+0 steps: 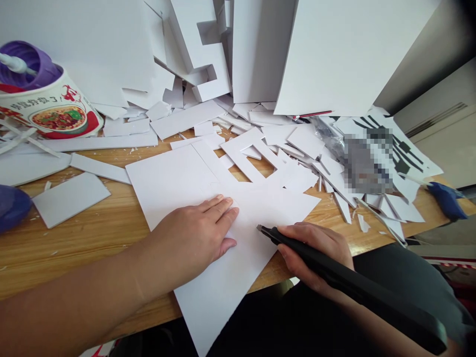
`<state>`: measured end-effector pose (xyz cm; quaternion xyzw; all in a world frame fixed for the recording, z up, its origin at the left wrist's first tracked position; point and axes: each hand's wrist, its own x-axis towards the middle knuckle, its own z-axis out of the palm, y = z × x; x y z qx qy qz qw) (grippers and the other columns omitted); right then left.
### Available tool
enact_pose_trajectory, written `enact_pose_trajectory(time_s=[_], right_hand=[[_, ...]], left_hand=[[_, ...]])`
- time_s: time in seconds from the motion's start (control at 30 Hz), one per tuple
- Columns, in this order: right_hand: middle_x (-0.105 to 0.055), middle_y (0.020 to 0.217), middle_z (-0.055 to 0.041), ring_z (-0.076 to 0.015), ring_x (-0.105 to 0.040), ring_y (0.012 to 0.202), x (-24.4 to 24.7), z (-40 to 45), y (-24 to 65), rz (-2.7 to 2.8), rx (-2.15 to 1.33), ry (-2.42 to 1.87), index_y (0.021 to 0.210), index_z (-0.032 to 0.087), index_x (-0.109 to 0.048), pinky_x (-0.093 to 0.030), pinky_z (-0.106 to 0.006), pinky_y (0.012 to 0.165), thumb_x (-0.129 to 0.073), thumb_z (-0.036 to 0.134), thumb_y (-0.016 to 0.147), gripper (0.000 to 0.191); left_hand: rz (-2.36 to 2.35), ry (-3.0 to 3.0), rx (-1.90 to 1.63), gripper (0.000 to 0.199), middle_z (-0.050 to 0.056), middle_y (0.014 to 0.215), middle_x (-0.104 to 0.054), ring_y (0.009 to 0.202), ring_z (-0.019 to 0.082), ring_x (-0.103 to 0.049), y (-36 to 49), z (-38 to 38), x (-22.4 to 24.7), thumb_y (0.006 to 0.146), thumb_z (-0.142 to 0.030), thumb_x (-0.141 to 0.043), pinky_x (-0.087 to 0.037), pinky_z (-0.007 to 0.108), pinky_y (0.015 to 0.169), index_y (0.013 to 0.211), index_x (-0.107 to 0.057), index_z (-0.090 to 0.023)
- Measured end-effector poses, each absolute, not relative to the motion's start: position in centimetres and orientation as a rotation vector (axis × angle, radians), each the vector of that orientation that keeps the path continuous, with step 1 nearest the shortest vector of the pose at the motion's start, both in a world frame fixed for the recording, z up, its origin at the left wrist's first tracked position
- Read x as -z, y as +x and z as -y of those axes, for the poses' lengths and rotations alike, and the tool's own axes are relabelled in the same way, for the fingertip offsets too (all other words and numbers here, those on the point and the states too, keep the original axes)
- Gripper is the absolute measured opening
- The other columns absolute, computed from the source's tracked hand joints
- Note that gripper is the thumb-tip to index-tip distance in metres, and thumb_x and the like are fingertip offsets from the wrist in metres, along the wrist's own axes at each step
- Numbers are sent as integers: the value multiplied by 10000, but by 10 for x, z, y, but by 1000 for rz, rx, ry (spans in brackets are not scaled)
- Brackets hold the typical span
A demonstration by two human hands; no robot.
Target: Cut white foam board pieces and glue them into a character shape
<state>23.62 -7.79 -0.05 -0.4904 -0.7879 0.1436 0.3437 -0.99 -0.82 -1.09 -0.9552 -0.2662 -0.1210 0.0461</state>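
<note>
A large white board [223, 277] lies on the wooden table, its lower corner hanging past the front edge. My left hand [197, 230] rests flat on it with the fingers stretched out, holding nothing. Thin lines run across the board above those fingertips. My right hand [316, 248] grips a long black cutter [345, 282], whose short blade points left, just over the board and to the right of my left hand. Whether the blade tip touches the board I cannot tell.
White offcuts [186, 119] and a board piece with cut openings [245, 153] lie beyond. Large white panels [334, 54] stand behind. A noodle tub [55, 109] with a purple roll is at left, a red pencil [314, 114] at the back, a blue object [446, 198] at right.
</note>
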Motion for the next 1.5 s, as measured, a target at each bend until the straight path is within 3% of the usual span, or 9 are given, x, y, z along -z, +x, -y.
enact_pose_trajectory(time_s=[0.2,0.8,1.5], right_hand=[[-681,755,-15,-146,-640,584,1,78,238,2086,-360,-1234,1079,216,-571,-518,-264,522,-630,142,819,277],[-736,854,-54,-207,-728,740,-3,92,252,2113,-339,-1195,1122,249,-576,-610,-288,641,-632,108,797,358],[-743,783,-37,-249,-740,780,6,117,267,2007,-257,-1181,1137,250,-615,-640,-356,699,-648,97,742,424]], left_hand=[[829,-2913,346,417,204,1281,-624,1177,323,-602,-10,8,10,946,-355,-486,-550,449,921,1215,-593,-54],[856,-2959,287,436,186,1373,-553,1268,300,-525,-15,7,12,972,-379,-441,-490,444,994,1298,-527,-102],[851,-2949,314,385,169,1327,-597,1218,301,-570,-13,8,3,949,-345,-486,-519,441,969,1242,-568,-109]])
